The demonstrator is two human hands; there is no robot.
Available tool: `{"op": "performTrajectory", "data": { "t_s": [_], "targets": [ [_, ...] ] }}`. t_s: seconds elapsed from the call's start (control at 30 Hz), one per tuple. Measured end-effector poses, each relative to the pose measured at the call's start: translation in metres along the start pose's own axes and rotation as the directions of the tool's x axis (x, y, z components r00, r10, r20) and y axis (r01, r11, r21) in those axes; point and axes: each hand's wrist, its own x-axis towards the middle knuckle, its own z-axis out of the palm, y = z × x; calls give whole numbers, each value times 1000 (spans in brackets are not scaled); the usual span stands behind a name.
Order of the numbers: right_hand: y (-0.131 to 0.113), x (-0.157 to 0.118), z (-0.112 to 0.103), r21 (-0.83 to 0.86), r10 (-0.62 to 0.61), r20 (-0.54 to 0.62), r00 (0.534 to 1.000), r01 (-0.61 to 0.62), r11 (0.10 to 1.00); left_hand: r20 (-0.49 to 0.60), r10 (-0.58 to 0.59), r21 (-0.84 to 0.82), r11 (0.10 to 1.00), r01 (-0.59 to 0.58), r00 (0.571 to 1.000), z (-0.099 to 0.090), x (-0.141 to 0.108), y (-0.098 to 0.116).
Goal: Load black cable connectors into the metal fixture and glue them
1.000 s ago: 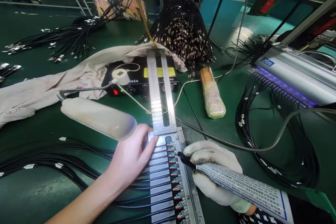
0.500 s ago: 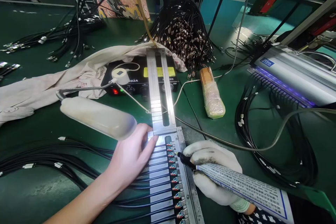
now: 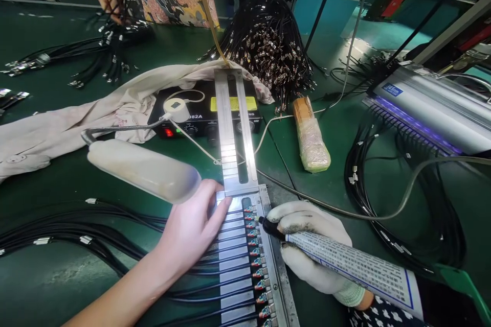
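Across the metal plate (image 3: 236, 277), black cables (image 3: 126, 246) lie side by side, their connectors (image 3: 255, 253) in a row along its right. The gloved right hand (image 3: 318, 272) wraps around a printed tube (image 3: 353, 265), its black nozzle (image 3: 272, 229) just beside the upper connectors. The bare left hand (image 3: 195, 222) rests its thumb on the plate; whether its half-hidden fingers pinch it, I cannot tell.

White-and-teal wall (image 3: 324, 13) beyond a dark green worktable (image 3: 46, 191)
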Motion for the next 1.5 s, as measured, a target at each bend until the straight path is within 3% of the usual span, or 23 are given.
{"op": "performTrajectory", "data": {
  "t_s": [0.63,1.03,1.3,1.5],
  "targets": [
    [-1,-4,-3,-40,-21,36,999,22,999,5,-1,-1,1000,1,1000,-1,-1,0],
    [-16,-8,-5,29,30,-105,994,-27,999,-13,50,5,999,-50,999,-1,2,0],
    [-9,-10,0,-10,31,-20,999,-31,999,-9,39,-2,999,-39,999,-1,2,0],
    [-9,-8,0,-2,17,-32,999,-17,1000,-14,35,5,999,-35,999,0,3,0]
  ]
}}
